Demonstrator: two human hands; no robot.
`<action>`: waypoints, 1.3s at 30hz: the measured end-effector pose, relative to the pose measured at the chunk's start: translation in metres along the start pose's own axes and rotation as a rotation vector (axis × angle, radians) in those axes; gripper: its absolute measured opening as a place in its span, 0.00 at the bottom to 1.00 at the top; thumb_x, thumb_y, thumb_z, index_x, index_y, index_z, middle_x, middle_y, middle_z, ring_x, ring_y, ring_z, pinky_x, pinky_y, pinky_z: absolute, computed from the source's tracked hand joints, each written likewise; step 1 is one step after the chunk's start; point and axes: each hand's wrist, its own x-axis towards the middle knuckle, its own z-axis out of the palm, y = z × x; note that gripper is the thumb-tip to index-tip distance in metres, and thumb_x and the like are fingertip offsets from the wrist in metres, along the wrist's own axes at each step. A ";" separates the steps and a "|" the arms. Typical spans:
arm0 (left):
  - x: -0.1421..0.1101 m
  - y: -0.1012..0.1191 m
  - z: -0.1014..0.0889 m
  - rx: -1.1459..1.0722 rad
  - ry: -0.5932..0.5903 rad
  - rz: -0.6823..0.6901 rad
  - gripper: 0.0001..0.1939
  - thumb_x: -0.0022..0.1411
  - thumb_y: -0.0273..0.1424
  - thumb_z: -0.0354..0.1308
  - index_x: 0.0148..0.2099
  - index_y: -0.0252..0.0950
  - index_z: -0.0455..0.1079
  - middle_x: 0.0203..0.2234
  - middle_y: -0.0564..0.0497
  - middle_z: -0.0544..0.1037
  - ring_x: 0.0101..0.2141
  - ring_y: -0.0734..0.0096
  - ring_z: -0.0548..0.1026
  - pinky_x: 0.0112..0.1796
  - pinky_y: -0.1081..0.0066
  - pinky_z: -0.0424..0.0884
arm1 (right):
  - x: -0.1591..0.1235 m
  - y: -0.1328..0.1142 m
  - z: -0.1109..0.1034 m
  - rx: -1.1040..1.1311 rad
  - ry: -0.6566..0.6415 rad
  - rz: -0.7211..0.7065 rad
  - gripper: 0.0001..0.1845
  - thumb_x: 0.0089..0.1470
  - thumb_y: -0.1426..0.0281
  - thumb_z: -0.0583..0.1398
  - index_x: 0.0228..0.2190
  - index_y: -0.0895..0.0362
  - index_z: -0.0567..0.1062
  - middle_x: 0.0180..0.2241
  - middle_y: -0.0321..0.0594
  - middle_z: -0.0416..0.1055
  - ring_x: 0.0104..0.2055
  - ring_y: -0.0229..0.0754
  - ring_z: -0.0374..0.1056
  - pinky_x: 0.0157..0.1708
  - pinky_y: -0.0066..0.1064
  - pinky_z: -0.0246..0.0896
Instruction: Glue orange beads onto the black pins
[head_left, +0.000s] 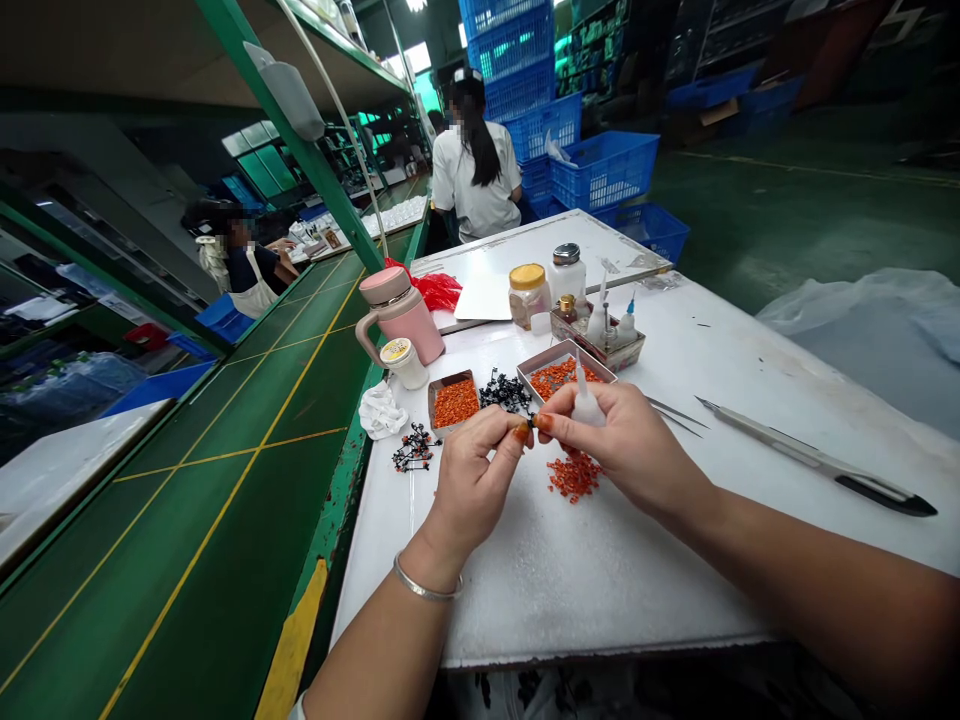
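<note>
My left hand (474, 470) and my right hand (626, 445) meet fingertip to fingertip over the white table (570, 570), pinching a tiny dark part (531, 424) between them. My right hand also grips a small white squeeze bottle (583, 398), nozzle up. Under my hands lies a loose heap of small orange pieces (574, 475). Just beyond stand two metal trays of orange pieces (454, 401) (559, 376), with a pile of small black parts (504, 391) between them. Another cluster of black parts (414, 447) lies to the left.
Long tweezers (817, 462) lie to the right. A pink mug (397, 315), small white jar (405, 363), yellow-lidded jar (528, 293), a tray of small bottles (600, 338) and a crumpled white cloth (381, 411) stand behind. A green conveyor (225, 470) runs left. Two people work farther back, near blue crates (604, 165).
</note>
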 end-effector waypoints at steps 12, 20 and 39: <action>0.004 -0.001 0.006 -0.945 -0.150 -0.419 0.13 0.59 0.34 0.55 0.27 0.30 0.62 0.21 0.54 0.58 0.24 0.83 0.62 0.28 0.77 0.72 | -0.001 0.004 0.000 -0.240 0.207 -0.562 0.09 0.52 0.76 0.63 0.38 0.57 0.78 0.38 0.38 0.75 0.40 0.37 0.70 0.42 0.29 0.66; 0.003 0.002 0.007 -1.060 -0.203 -0.455 0.11 0.58 0.32 0.55 0.28 0.29 0.63 0.20 0.55 0.57 0.24 0.82 0.62 0.27 0.77 0.73 | 0.001 0.008 0.003 -0.313 0.191 -0.753 0.09 0.50 0.81 0.63 0.35 0.59 0.77 0.34 0.39 0.75 0.38 0.35 0.71 0.40 0.27 0.67; 0.001 0.002 0.012 -0.961 -0.182 -0.423 0.12 0.58 0.34 0.57 0.29 0.29 0.66 0.22 0.54 0.62 0.24 0.85 0.63 0.28 0.79 0.72 | -0.002 0.005 0.002 -0.363 0.195 -0.788 0.07 0.50 0.83 0.62 0.31 0.61 0.77 0.30 0.39 0.74 0.34 0.33 0.70 0.36 0.25 0.66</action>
